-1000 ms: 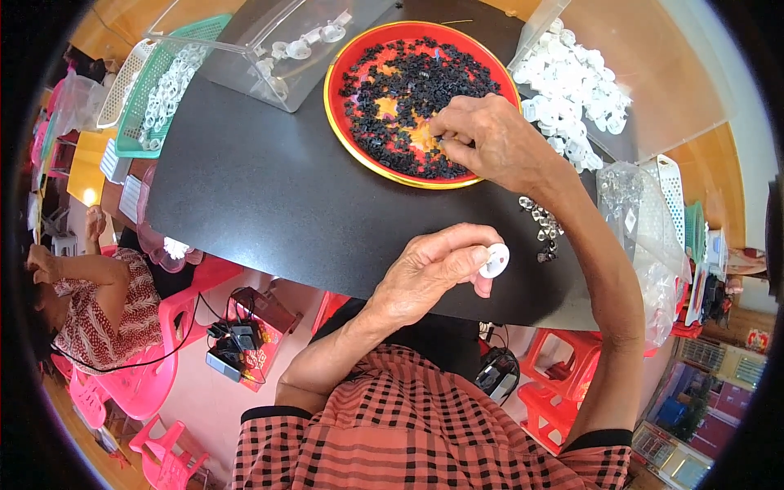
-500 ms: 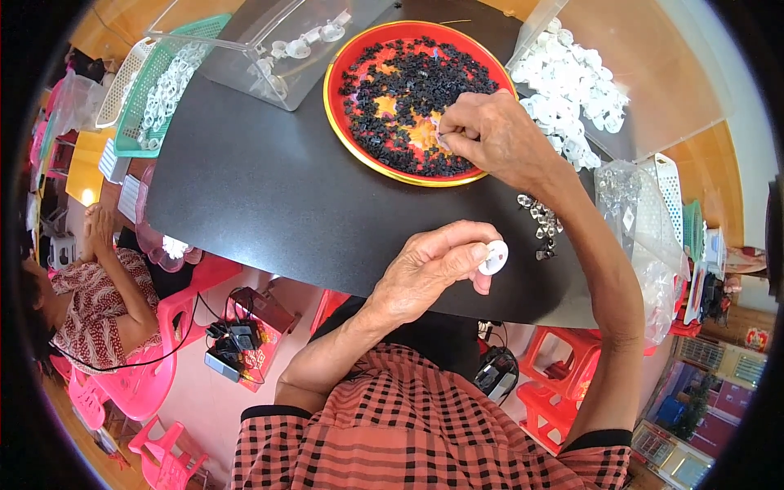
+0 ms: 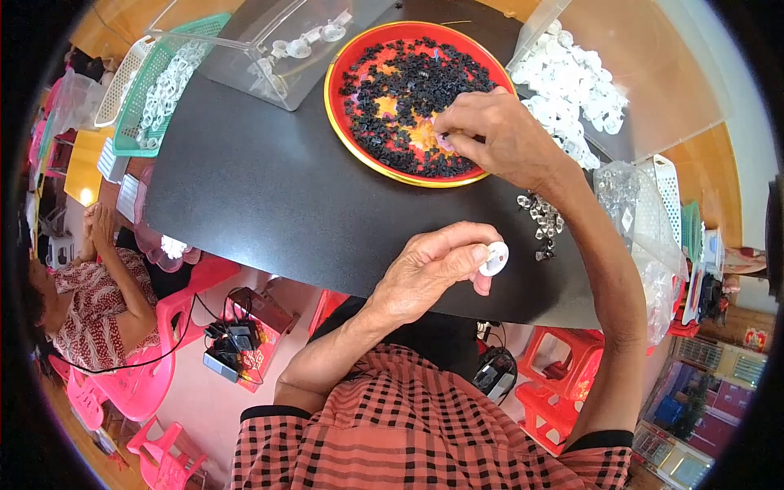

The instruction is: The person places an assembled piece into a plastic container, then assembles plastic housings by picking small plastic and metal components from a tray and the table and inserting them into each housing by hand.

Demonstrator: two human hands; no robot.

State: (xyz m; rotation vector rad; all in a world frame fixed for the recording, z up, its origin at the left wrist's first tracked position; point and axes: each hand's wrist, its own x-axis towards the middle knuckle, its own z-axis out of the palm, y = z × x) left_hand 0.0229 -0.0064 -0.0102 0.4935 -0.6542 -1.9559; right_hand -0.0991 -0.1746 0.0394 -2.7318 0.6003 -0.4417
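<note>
Between the thumb and fingers of my left hand (image 3: 433, 269) is a small round white plastic part (image 3: 493, 259), held over the table's near edge. My right hand (image 3: 502, 135) reaches over the right side of a red round tray (image 3: 341, 61) with a yellow rim. Its thumb and forefinger are pinched together low over the tray; whatever lies between them is too small to make out. Many small black plastic pieces (image 3: 384, 82) are spread across the tray, with its printed bottom showing through in places.
A clear bin (image 3: 286, 90) with white parts stands left of the tray. Another clear bin (image 3: 670, 98) at right holds a heap of white parts (image 3: 572, 90). Small shiny pieces (image 3: 545, 224) lie under my right forearm. A green basket (image 3: 131, 135) is far left, near a seated person (image 3: 106, 302).
My right hand has shifted very slightly over the tray, its fingers still pinched. My left hand keeps the white part in the same place.
</note>
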